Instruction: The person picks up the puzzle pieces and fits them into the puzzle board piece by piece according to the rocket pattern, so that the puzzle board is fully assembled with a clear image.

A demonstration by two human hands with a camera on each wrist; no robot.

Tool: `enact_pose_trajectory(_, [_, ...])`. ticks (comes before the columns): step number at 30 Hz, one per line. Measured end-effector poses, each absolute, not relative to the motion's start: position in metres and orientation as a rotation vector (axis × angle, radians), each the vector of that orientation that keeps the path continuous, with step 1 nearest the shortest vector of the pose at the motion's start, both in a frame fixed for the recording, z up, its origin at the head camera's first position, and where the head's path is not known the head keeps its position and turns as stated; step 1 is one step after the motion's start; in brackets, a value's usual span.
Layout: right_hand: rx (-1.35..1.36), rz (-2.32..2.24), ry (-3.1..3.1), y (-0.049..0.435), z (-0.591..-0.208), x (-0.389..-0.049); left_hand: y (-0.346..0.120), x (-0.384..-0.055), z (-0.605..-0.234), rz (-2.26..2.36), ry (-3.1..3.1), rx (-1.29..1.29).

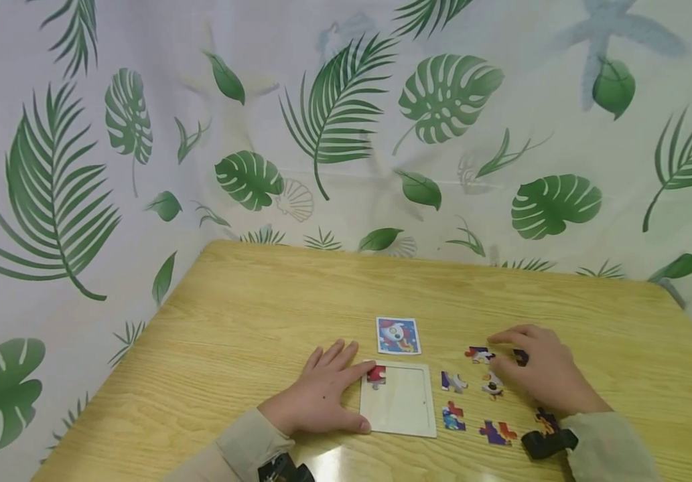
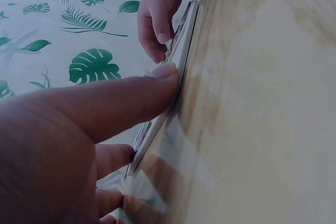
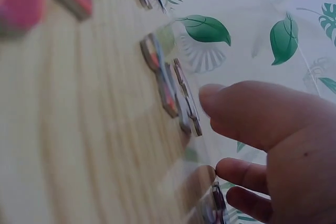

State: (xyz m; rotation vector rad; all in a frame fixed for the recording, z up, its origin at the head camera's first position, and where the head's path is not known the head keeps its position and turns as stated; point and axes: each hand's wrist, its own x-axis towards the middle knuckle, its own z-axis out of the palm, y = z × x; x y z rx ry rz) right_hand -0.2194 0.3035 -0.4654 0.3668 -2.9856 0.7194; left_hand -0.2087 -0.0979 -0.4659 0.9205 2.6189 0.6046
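In the lower middle of the head view, my left hand lies with its fingers spread and straight. Its index fingertip touches the upper left corner of a flat, square, pale puzzle tray and its thumb the lower left edge; it grips nothing. A red jigsaw piece with a pale tab sits in the tray's upper left corner. Just above the tray lies a square picture card with a white figure on blue.

At the lower right, my right hand hangs over the loose pieces, fingers slightly bent, thumb and index finger apart, with no piece visible between them. Nearest its index fingertip is a red, purple and white piece; near the thumb, a mostly white piece. A dark piece shows partly behind my fingers. Right of the tray lie a purple-and-white piece, a red-and-blue piece below it, and a purple-and-orange piece lower right. All rest on the yellow wood-grain table.
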Motion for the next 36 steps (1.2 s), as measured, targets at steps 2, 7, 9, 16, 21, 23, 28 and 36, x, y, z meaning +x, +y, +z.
enact_pose_trajectory(2, [0.381,0.725,-2.986,0.304,-0.468,-0.22,-0.098,-0.209,-0.466,0.604,2.619,0.92])
enact_pose_trajectory(7, [0.415,0.69,-2.975,0.303,-0.471,-0.22,-0.098,-0.21,-0.468,0.597,2.621,0.925])
enact_pose_trajectory(9, [0.413,0.672,-2.976,0.303,-0.471,-0.22,-0.098,-0.21,-0.468,0.594,2.623,0.928])
enact_pose_trajectory(16, [0.388,0.69,-2.973,0.3,-0.472,-0.219,-0.098,-0.209,-0.468,0.59,2.628,0.929])
enact_pose_trajectory(21, [0.369,0.656,-2.965,0.294,-0.47,-0.219,-0.098,-0.209,-0.467,0.593,2.627,0.925])
enact_pose_trajectory(23, [0.362,0.639,-2.968,0.292,-0.47,-0.219,-0.098,-0.209,-0.467,0.592,2.627,0.926])
enact_pose_trajectory(28, [0.349,0.62,-2.981,0.29,-0.468,-0.219,-0.098,-0.209,-0.467,0.595,2.626,0.927])
enact_pose_trajectory(36, [0.352,0.64,-2.989,0.29,-0.465,-0.217,-0.099,-0.209,-0.467,0.594,2.624,0.928])
